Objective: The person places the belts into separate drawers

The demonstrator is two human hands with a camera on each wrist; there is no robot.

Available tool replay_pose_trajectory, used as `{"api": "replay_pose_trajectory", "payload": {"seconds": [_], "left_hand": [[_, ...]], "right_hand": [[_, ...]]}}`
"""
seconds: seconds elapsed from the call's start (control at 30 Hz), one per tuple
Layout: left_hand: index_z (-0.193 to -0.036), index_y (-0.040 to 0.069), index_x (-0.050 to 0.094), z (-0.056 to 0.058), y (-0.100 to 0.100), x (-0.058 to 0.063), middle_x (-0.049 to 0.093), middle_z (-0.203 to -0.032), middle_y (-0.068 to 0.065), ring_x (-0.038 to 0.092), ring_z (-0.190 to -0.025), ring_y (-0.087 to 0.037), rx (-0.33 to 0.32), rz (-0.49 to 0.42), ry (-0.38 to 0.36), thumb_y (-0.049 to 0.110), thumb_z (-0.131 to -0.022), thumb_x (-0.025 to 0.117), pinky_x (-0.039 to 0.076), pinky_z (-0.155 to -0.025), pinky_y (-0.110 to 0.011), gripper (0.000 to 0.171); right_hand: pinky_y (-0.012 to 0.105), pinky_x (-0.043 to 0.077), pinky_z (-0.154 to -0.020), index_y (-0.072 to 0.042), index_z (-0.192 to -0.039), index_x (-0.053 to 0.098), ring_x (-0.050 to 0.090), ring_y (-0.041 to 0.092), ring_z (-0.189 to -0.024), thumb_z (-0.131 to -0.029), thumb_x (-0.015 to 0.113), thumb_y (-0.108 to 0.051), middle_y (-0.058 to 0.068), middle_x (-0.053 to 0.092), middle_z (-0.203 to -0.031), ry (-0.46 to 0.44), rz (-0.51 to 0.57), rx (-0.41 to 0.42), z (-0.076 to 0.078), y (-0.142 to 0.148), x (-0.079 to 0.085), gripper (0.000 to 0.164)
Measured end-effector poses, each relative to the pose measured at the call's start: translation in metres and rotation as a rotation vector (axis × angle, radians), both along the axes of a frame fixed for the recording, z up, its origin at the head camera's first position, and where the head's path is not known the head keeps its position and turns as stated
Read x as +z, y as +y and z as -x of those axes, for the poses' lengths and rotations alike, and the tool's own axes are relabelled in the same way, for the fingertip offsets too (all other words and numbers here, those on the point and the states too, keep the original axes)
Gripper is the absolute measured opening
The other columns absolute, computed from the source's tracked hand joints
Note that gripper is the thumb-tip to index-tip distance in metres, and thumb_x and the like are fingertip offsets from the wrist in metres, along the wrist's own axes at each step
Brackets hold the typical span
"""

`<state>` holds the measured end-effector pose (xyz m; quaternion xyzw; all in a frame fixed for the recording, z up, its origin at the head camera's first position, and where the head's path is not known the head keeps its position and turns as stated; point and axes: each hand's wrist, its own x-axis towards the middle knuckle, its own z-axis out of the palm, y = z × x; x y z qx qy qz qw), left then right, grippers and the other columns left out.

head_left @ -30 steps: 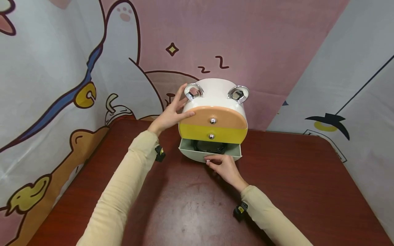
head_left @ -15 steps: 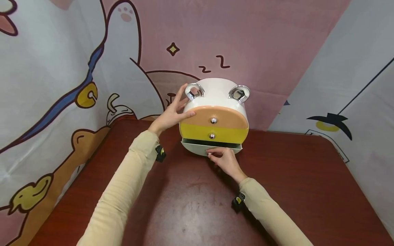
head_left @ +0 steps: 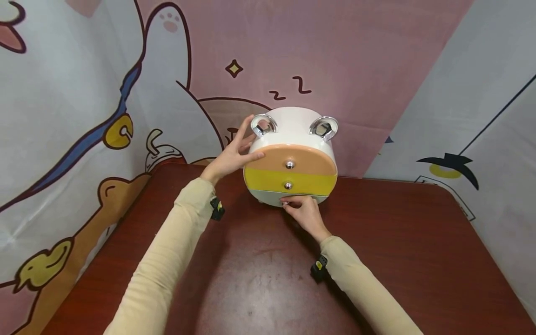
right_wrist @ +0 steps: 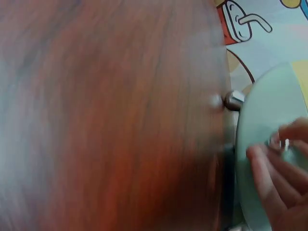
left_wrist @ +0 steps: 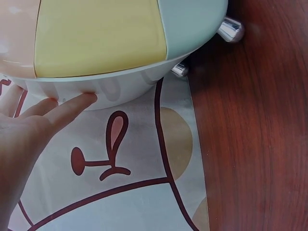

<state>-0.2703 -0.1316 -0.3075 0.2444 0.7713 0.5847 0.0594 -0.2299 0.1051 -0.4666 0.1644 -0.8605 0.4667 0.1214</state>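
A small rounded drawer cabinet [head_left: 293,124] with a white shell and two chrome ear-like rings stands at the back of the table. Its orange top drawer [head_left: 268,160], yellow middle drawer [head_left: 307,184] and pale green bottom drawer [head_left: 264,197] sit flush at the front. My left hand [head_left: 231,158] rests against the cabinet's left side, thumb at the orange front and fingers extended along the white shell [left_wrist: 130,86]. Low at the front, my right hand [head_left: 307,216] pinches the bottom drawer's silver knob [right_wrist: 275,141] between thumb and fingers. The drawer's inside is hidden.
The cabinet stands on short chrome feet [left_wrist: 232,30] upon a reddish-brown wooden table [head_left: 398,242]. Right behind the table hangs a cartoon-printed cloth [head_left: 356,70], which also covers both sides.
My right hand has pushed the green bottom drawer in from partly open to closed, covering the dark round thing seen inside earlier. The left hand has stayed at the cabinet's side.
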Motion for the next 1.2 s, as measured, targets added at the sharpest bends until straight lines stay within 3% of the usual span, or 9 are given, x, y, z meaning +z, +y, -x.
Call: {"api": "replay_pose_trajectory", "payload": {"seconds": [0.13,0.2,0.57,0.77,0.83,0.9,1.0,1.1,1.2], "left_hand": [[-0.156,0.034,-0.002,0.001,0.000,-0.001,0.019,-0.157,-0.018,0.030,-0.138,-0.033,-0.011,-0.008,-0.007,0.011,-0.092,0.066,0.034,-0.104,-0.050,0.095],[-0.156,0.033,-0.002,0.002,0.000,-0.001,0.020,-0.156,-0.018,0.030,-0.138,-0.033,-0.014,-0.013,-0.004,0.010,-0.092,0.065,0.035,-0.103,-0.050,0.095],[-0.155,0.034,-0.004,0.001,0.003,-0.007,0.018,-0.157,-0.014,0.027,-0.140,-0.034,-0.019,-0.023,0.009,0.010,-0.094,0.063,0.032,-0.106,-0.050,0.094],[-0.154,0.035,-0.009,0.006,0.005,-0.023,0.014,-0.159,-0.011,0.020,-0.143,-0.026,-0.005,0.009,0.055,0.017,-0.096,0.061,0.020,-0.111,-0.052,0.092],[-0.153,0.041,-0.009,0.009,0.003,-0.030,0.014,-0.159,-0.008,0.019,-0.143,-0.025,0.013,0.037,0.070,0.021,-0.096,0.061,0.018,-0.110,-0.054,0.092],[-0.149,0.050,-0.009,0.012,0.002,-0.036,0.015,-0.159,-0.004,0.021,-0.142,-0.025,0.034,0.066,0.086,0.026,-0.096,0.061,0.019,-0.110,-0.055,0.092],[-0.146,0.058,-0.007,0.013,-0.002,-0.040,0.019,-0.158,-0.001,0.025,-0.141,-0.027,0.075,0.121,0.124,0.033,-0.094,0.063,0.024,-0.108,-0.054,0.091],[-0.149,0.052,-0.003,0.010,-0.008,-0.047,0.021,-0.158,-0.002,0.025,-0.141,-0.027,0.115,0.198,0.169,0.038,-0.093,0.064,0.026,-0.108,-0.054,0.089],[-0.154,0.041,0.004,0.007,-0.018,-0.059,0.019,-0.159,-0.002,0.020,-0.143,-0.024,0.151,0.287,0.198,0.039,-0.093,0.064,0.023,-0.109,-0.054,0.085]], "right_hand": [[0.028,0.042,-0.056,-0.012,-0.096,0.079,0.053,0.012,-0.054,-0.083,0.072,-0.005,0.000,0.074,-0.089,0.016,-0.005,-0.066,-0.003,-0.005,-0.002,0.017],[0.027,0.037,-0.053,-0.013,-0.096,0.079,0.042,0.010,-0.047,-0.083,0.072,-0.005,0.000,0.073,-0.088,0.018,-0.003,-0.092,-0.005,-0.007,-0.002,0.017],[0.027,0.035,-0.052,-0.012,-0.099,0.078,0.033,0.002,-0.044,-0.085,0.072,-0.006,0.002,0.073,-0.093,0.080,-0.009,-0.109,-0.008,-0.008,-0.008,0.017],[0.028,0.030,-0.047,-0.016,-0.114,0.073,0.028,0.005,-0.042,-0.089,0.067,-0.004,0.003,0.072,-0.104,0.062,-0.064,-0.045,-0.016,0.000,-0.013,0.028],[0.027,0.039,-0.051,-0.018,-0.121,0.070,0.044,0.006,-0.050,-0.089,0.066,-0.002,0.004,0.071,-0.107,0.045,-0.078,-0.007,-0.019,0.003,-0.014,0.035],[0.030,0.050,-0.059,-0.018,-0.128,0.065,0.060,0.011,-0.067,-0.089,0.065,0.000,0.006,0.069,-0.113,0.035,-0.080,0.039,-0.022,0.005,-0.015,0.043],[0.038,0.053,-0.080,-0.015,-0.134,0.060,0.061,0.020,-0.108,-0.089,0.063,0.002,0.009,0.065,-0.122,0.041,-0.072,0.095,-0.026,0.010,-0.015,0.048],[0.043,0.053,-0.082,-0.009,-0.135,0.058,0.058,0.028,-0.113,-0.087,0.062,0.005,0.014,0.061,-0.127,0.063,-0.053,0.102,-0.030,0.018,-0.014,0.050],[0.043,0.053,-0.081,-0.008,-0.135,0.058,0.059,0.030,-0.110,-0.086,0.062,0.006,0.016,0.060,-0.127,0.078,-0.061,0.055,-0.033,0.031,-0.013,0.050]]}}
